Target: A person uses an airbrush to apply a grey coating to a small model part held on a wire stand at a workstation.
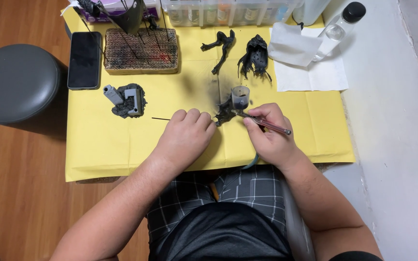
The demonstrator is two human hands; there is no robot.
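Note:
My right hand [269, 135] grips a slim airbrush [266, 124] with a small grey cup [240, 97] on top, its tip pointing left. My left hand [186, 133] is closed around a thin stick [160, 118] that carries a small black miniature part [225, 112], held just in front of the airbrush tip. Both hands hover over a yellow paper sheet [102, 145] on the table. Dark overspray marks the paper behind the part.
Two more black parts [222, 43] [256, 57] lie further back. A grey model base [126, 100] sits at left, beside a phone [84, 59] and a cardboard block [141, 50] with sticks stuck in it. White tissue [306, 63], a clear bottle [339, 26], a grey stool [15, 82].

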